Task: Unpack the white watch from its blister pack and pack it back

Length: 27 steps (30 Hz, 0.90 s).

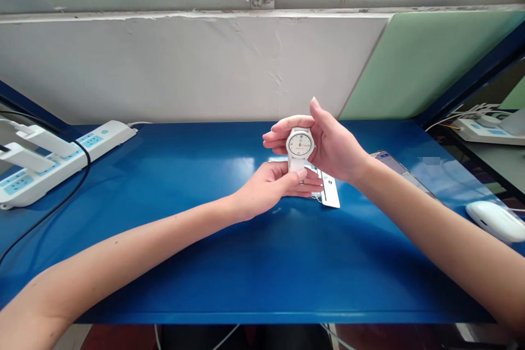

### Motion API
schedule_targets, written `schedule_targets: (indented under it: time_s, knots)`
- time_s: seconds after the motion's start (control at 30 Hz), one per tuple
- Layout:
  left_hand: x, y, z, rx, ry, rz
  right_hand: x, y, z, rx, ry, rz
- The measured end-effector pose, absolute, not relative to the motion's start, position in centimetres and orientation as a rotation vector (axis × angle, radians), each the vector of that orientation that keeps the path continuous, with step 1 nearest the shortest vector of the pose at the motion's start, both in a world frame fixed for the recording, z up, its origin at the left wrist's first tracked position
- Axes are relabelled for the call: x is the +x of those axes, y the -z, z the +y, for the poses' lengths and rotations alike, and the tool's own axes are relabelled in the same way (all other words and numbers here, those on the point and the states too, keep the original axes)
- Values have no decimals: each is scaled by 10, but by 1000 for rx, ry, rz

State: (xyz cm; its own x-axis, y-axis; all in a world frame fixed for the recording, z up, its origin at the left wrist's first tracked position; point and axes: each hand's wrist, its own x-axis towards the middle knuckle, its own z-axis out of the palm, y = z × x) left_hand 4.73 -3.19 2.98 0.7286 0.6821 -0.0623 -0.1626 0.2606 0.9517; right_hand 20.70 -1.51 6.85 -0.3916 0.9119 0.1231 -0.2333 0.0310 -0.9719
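Note:
A white wristwatch (300, 144) with a round pale dial is held up above the blue table, its face toward the camera. My left hand (273, 183) grips the lower strap, the thumb on top and the fingers behind. Around the upper part of the watch curls my right hand (324, 139), its fingers passing behind the watch and its thumb pointing up and free. Beneath the hands lies a white card (331, 191), partly hidden by them, with a small chain-like thing at its left edge.
On the blue table (184, 284) a white power strip (98, 139) with plugged-in adapters and a black cable lies at the left. To the right are a phone (397, 167), partly behind my right forearm, and a white mouse (494, 220). A wall stands behind.

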Motion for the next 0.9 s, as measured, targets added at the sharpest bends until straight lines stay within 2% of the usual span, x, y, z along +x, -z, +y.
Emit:
schedule_targets:
  time_s: [0.1,0.3,0.9]
  knots:
    - [46,-31,-33,1162,-494,497,208,-69,-15,-647,-1732,-1239]
    - [45,-30,-33,1129,-436,439,212,-72,-19,-605,-1836,-1227]
    - [46,-33,-40,1155,-472,491,211,-84,-23,-711,-1843,-1254]
